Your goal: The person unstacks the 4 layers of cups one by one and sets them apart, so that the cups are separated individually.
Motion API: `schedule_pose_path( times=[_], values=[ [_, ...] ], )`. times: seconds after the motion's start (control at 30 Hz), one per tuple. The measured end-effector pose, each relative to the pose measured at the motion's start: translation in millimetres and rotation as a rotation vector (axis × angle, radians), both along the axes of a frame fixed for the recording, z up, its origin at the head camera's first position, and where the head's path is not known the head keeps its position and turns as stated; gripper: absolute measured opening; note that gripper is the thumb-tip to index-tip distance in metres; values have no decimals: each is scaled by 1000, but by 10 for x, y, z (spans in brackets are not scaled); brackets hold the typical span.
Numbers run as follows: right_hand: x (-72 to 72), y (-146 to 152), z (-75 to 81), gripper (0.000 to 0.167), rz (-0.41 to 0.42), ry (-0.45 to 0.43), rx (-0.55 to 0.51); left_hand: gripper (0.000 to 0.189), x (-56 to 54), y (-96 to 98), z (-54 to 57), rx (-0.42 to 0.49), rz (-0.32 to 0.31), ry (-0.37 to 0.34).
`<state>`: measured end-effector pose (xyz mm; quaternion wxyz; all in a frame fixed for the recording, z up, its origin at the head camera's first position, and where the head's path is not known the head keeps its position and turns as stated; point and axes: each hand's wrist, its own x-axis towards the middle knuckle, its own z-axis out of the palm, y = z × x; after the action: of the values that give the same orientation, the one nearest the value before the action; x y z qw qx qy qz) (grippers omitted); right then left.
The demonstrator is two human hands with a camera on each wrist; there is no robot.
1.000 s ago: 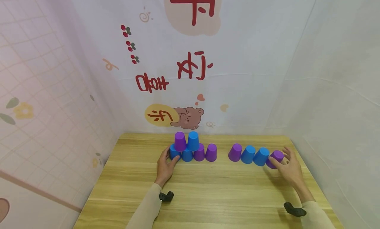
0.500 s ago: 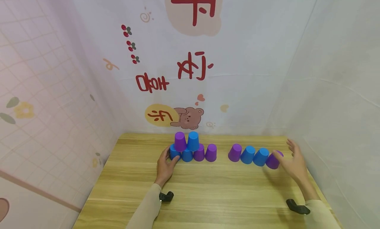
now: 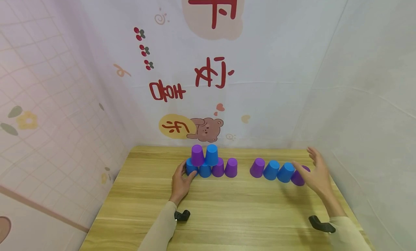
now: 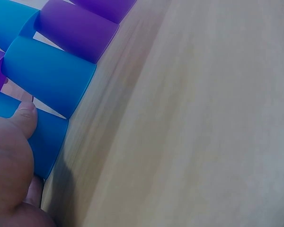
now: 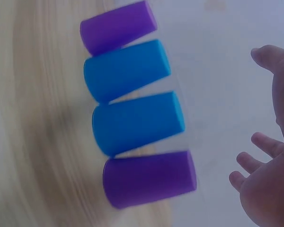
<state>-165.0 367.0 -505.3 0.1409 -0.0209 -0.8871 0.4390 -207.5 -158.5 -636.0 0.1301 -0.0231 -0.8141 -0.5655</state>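
Observation:
My left hand holds the leftmost blue cup of the bottom row, thumb in front; in the left wrist view the thumb lies on that cup's side. Along this row stand another blue cup and two purple cups. A purple cup and a blue cup rest on top, all upside down. At the right, my right hand hovers by the end purple cup, fingers spread. The right wrist view shows a gap between the hand and that purple cup.
The right row also has a purple cup and two blue cups, side by side and slightly slanted. A gap separates the two rows. Behind the wooden table hangs a printed white cloth, with cloth at both sides too.
The right hand has come off the end purple cup, moved right and up, then shifted back left above it. The left hand and the stacked cups have stayed in place.

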Motion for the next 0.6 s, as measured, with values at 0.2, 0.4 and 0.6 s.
schedule_pose_path(
  times=[0.2,0.4,0.6],
  values=[
    [-67,-213,85,96,47,46,7,68,1,1,-3,-17,9,8],
    [-146,-419,110,95,86,80,28,69,0,-4,3,-11,3,-17],
    [-217,-622,130,93,135,83,2,68,-1,-4,3,-13,6,-14]
  ],
)
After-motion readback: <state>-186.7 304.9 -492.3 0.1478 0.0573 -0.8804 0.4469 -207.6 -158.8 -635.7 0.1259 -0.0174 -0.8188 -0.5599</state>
